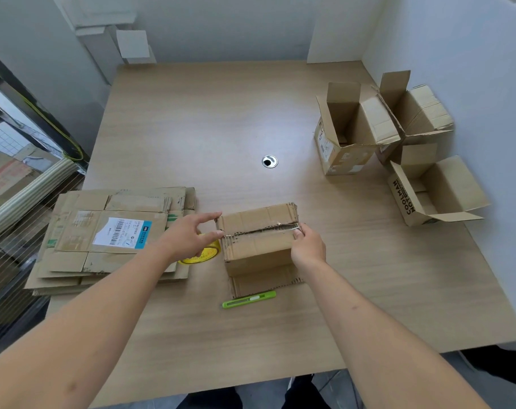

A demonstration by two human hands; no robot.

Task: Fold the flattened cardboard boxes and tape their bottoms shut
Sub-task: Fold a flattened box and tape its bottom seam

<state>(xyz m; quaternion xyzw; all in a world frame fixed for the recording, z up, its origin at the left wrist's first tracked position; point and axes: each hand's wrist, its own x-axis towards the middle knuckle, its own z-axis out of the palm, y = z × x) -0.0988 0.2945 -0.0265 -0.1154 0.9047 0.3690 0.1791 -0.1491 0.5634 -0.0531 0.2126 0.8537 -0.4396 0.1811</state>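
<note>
Green cutter (248,299) nearest on counter (209,128). Box (258,237) upturned mid-counter; tape strip (262,230) across bottom seam. Left hand (188,236) spread, fingertips pressing tape end; right hand (306,246) pinching other end. Three boxes (398,143) look finished; flat stack (112,234) remains.

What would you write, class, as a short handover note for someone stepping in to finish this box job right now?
Left hand: fingers straight, tips touching the left end of the clear tape strip on the upturned brown cardboard box.
Right hand: pinches the strip's right end at the box's edge.
Yellow tape roll lies under the left hand; green utility knife lies in front of the box.
Done: three open folded boxes stand at the table's right; this bottom seam is covered by tape.
Left: press the tape ends down, then fold and tape the stack of flattened cardboard boxes on the left.
</note>
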